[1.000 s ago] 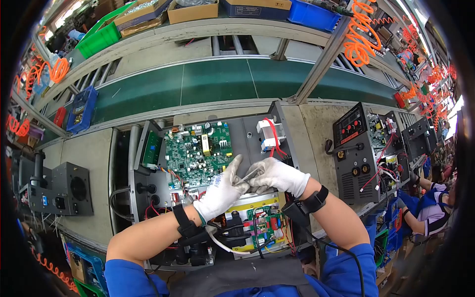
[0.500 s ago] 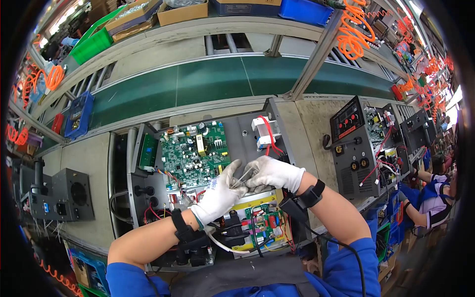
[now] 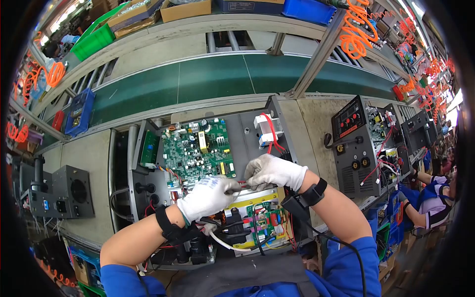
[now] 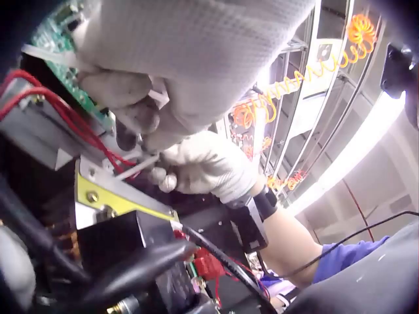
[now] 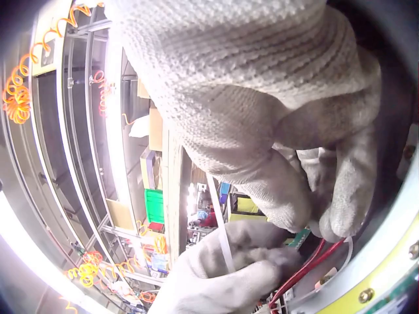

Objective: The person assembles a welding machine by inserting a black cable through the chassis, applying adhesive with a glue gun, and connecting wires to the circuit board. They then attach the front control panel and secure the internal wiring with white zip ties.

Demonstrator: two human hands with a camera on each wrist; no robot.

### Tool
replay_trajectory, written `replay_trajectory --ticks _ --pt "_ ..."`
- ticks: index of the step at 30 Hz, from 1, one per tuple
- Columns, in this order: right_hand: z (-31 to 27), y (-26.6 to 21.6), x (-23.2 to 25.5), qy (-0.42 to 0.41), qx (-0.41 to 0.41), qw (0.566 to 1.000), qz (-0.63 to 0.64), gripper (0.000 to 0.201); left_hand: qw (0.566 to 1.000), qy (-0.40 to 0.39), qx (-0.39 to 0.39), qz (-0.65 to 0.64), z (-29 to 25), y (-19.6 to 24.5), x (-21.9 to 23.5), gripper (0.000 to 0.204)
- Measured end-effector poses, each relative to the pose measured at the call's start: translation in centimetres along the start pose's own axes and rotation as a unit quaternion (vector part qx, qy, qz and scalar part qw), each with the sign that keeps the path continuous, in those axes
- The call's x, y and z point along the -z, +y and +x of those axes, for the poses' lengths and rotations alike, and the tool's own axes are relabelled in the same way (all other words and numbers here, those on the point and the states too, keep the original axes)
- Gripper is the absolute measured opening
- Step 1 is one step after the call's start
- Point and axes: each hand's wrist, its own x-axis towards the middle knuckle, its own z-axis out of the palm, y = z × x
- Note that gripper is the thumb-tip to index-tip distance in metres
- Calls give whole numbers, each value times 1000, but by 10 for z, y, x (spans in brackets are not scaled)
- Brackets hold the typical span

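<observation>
My gloved left hand [image 3: 210, 195] is over the middle of an open metal chassis [image 3: 242, 121], its fingers curled. In the right wrist view they grip a narrow white cable tie [image 5: 221, 226], one end sticking up. My gloved right hand [image 3: 274, 173] is just to the right, thumb and fingers pinched together. A white strip of the tie [image 4: 134, 169] runs up to its fingertips in the left wrist view. Red wires [image 5: 308, 269] pass right at those fingertips. Behind the left hand lies a large green circuit board [image 3: 195, 153]; nearer me is a yellow-edged smaller board assembly [image 3: 264, 222].
A white component with red leads [image 3: 267, 129] stands at the chassis's back right. Another opened unit [image 3: 354, 148] is to the right, a dark metal housing [image 3: 69, 190] to the left. A green conveyor belt [image 3: 213, 76] runs behind. Orange coiled hoses [image 3: 356, 37] hang above.
My left hand has moved left and slightly down, apart from the right hand, its thumb lowered and fingers curled in. The right hand has stayed nearly in place.
</observation>
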Motion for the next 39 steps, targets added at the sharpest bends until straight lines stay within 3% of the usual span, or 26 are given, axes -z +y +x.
replay_trajectory --ticks 1,7,9,10,11,13,14,17,18,21,28,37,39 --pt "0 -2 0 2 -8 1000 -11 32 993 -4 -70 95 -1 0 0 33" --pt "1 2 2 -8 -1 1000 -5 33 994 0 -92 64 11 -16 -13 24" --pt "3 7 2 -4 11 1000 -5 34 986 -15 27 -165 14 -11 -11 16" --pt "4 9 2 2 24 1000 -1 35 972 -14 81 -221 16 -4 -9 15" --pt "4 7 1 0 24 1000 -2 35 971 -13 83 -222 19 -5 -15 15" --pt "1 2 1 1 16 1000 5 36 940 77 57 -326 25 -9 -26 21" --pt "2 3 1 1 14 1000 4 36 935 71 83 -336 23 2 -21 29" --pt "4 7 2 17 -4 999 50 31 964 98 55 -241 26 -13 -34 29" --pt "4 6 2 24 -9 997 71 29 961 78 91 -248 26 -16 -35 32" --pt "3 3 -1 37 -17 995 91 25 968 101 90 -211 22 -8 -30 33" --pt "4 4 1 -8 1 994 109 25 972 129 61 -189 21 -13 -37 32" --pt "5 5 -2 25 -2 991 129 25 967 101 83 -217 19 -8 -30 31" --pt "5 7 -1 23 -1 992 124 26 969 125 49 -209 20 -12 -35 32"
